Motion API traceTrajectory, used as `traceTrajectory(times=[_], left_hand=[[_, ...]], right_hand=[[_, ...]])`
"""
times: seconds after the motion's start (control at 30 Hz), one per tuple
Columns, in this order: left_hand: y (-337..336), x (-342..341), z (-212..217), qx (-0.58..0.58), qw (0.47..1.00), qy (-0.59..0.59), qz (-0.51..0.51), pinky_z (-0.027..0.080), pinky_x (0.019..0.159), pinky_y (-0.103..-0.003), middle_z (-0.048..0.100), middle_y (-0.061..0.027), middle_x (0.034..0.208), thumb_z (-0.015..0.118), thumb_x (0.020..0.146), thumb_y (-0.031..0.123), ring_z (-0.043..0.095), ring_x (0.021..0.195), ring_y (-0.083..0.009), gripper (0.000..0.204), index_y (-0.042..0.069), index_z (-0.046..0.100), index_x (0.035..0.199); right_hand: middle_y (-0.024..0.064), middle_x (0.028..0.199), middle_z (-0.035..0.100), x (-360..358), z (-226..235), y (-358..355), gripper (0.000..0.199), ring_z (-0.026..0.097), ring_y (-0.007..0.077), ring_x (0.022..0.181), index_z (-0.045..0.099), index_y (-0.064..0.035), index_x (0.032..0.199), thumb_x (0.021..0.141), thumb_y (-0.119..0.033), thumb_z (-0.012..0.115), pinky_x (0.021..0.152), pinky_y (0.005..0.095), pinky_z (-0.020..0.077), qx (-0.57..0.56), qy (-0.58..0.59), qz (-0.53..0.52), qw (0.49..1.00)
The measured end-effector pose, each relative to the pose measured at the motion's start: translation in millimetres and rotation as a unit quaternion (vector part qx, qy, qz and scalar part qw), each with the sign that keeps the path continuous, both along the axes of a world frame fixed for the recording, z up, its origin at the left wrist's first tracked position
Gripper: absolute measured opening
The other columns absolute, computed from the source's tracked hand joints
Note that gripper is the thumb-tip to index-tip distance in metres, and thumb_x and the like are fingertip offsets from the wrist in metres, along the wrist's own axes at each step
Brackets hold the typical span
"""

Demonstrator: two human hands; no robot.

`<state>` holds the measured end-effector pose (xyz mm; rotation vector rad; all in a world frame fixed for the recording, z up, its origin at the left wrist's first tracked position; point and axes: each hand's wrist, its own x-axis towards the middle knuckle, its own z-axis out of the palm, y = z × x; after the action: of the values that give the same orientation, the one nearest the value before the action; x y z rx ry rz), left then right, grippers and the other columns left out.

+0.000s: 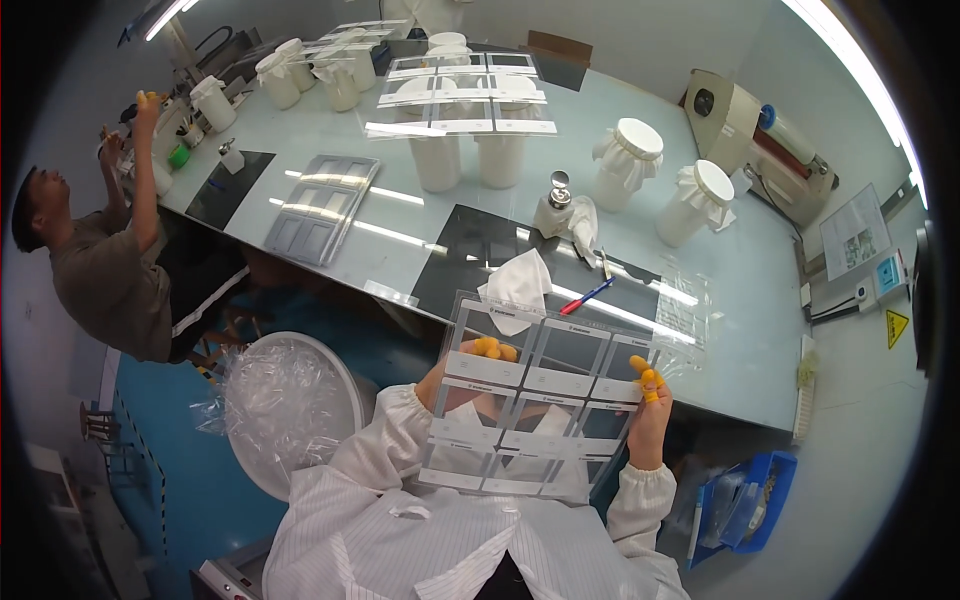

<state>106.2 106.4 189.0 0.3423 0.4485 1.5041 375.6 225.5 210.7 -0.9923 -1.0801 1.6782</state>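
You're holding one clear sheet of dark rectangular panels (535, 405) up off the table (760, 330), in front of your chest — left hand (462, 372) behind its upper left part, yellow-capped fingers (488, 347) curled over the top edge; right hand (648, 415) pinching the right edge with capped fingertips. Both hands closed on the sheet, neither spread. My read: this sheet is mid-check, not yet laid down. A similar grey sheet (322, 205) lies flat further up the table, and more clear sheets (455, 95) rest on top of white jars — those look finished or queued, can't tell which. White wipe (520, 285) and pen (587, 296) lie just beyond your sheet, untouched. Another person (110, 260) works at the far left end.
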Motion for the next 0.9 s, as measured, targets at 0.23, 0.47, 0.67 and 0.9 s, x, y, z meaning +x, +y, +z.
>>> traceTrajectory(times=[0.23, 0.47, 0.67, 0.9], left_hand=[[14.9, -10.4, 23.2, -0.004, 0.992, -0.103, 0.076, 0.049, 0.076, -0.033, 0.055, -0.0153, 0.101, 0.043, 0.087, 0.032, 0.057, 0.087, -0.0228, 0.038, 0.004, 0.047, 0.111], [-16.9, 41.2, -91.7, -0.027, 0.887, -0.455, -0.077, 0.045, 0.081, -0.030, 0.049, -0.0124, 0.105, 0.055, 0.081, 0.024, 0.053, 0.092, -0.0214, 0.033, 0.003, 0.049, 0.107], [-21.8, 41.8, -29.7, -0.069, 0.983, 0.172, 0.017, 0.041, 0.085, -0.030, 0.052, -0.0118, 0.106, 0.054, 0.082, 0.019, 0.052, 0.094, -0.0204, 0.033, 0.000, 0.048, 0.109], [-40.3, 19.3, 1.0, -0.016, 0.998, 0.057, 0.034, 0.037, 0.091, -0.032, 0.049, -0.0136, 0.113, 0.044, 0.087, 0.029, 0.049, 0.102, -0.0229, 0.036, 0.001, 0.047, 0.109]], right_hand=[[0.0008, 0.084, 0.057, 12.8, 2.8, 0.0, 0.028, 0.052, 0.0073, 0.068, 0.053, -0.0037, 0.104, 0.088, -0.025, 0.045, 0.053, 0.0173, 0.0451, -0.004, 0.000, 0.012, 1.000], [0.0014, 0.078, 0.055, 17.8, 1.3, -8.8, 0.029, 0.053, 0.0089, 0.067, 0.052, -0.0036, 0.104, 0.087, -0.026, 0.046, 0.052, 0.0181, 0.0458, -0.005, 0.015, 0.008, 1.000], [0.0021, 0.076, 0.055, 24.8, -10.1, -10.7, 0.029, 0.054, 0.0099, 0.058, 0.053, -0.0027, 0.102, 0.087, -0.026, 0.046, 0.043, 0.0214, 0.0463, -0.012, 0.002, -0.027, 1.000], [0.0041, 0.082, 0.059, 30.6, -2.2, -16.6, 0.027, 0.056, 0.0111, 0.066, 0.053, -0.0019, 0.103, 0.088, -0.023, 0.044, 0.056, 0.0193, 0.0463, -0.013, 0.004, -0.020, 1.000]])
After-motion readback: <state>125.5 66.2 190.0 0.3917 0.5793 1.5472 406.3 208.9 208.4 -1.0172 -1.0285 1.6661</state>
